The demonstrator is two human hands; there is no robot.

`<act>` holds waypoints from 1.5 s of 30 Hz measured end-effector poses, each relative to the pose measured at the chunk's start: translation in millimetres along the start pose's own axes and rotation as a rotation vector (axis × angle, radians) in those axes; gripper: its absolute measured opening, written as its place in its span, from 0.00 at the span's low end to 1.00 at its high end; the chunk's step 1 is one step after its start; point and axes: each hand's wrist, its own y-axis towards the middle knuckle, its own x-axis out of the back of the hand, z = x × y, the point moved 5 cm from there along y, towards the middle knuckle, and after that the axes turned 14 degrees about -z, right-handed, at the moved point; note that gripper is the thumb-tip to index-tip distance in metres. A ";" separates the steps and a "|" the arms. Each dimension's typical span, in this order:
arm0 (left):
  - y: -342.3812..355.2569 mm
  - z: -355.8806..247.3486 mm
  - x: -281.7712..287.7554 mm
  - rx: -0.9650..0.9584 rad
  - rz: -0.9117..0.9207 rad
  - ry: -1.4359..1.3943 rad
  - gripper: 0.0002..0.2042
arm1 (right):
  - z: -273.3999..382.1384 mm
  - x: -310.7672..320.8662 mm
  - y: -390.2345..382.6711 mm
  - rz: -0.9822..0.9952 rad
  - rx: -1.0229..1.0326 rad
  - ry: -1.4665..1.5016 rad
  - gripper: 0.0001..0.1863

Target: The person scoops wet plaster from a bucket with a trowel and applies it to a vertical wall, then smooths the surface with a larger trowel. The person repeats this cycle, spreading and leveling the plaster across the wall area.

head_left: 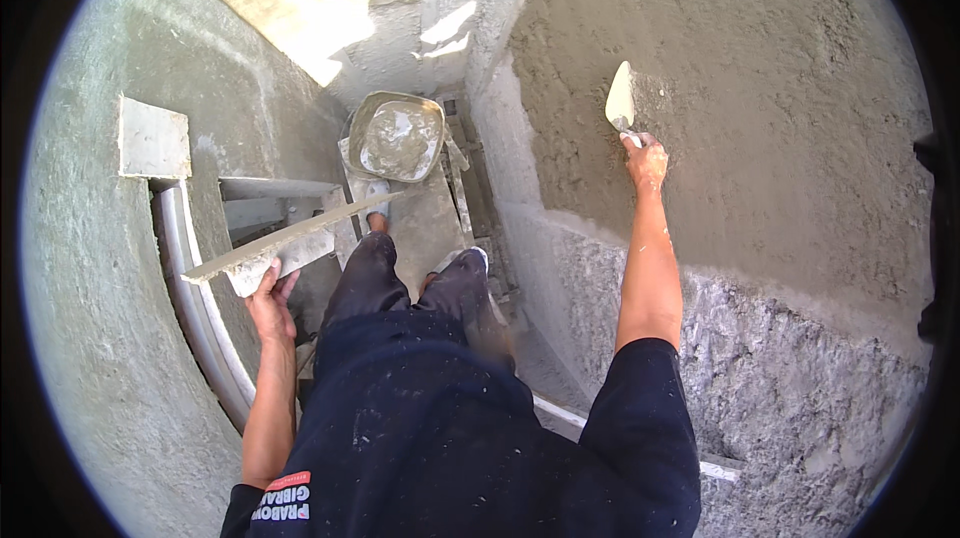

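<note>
My right hand (648,162), arm stretched forward, is closed round the handle of a pointed trowel (621,98). The trowel's pale blade lies at the face of the grey plastered wall (760,118) on the right, beside a rougher patch of mortar. On the left, my left hand (272,308) grips a long, thin plastering float (295,238) by the pale block on its underside. The float is held out level, reaching across toward my foot, with its edge coated in mortar. Part of my left hand's grip is hidden behind the block.
A mortar-filled tub (402,138) stands on a board ahead of my feet. At left, a curved white strip (205,308) borders a wall opening, with a pale square block (154,138) above it. Rough unplastered wall (780,388) lies low at right.
</note>
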 end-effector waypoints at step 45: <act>228.3 71.4 -47.8 0.164 -0.242 0.155 0.23 | 261.6 -343.5 -265.1 0.881 0.310 -0.147 0.24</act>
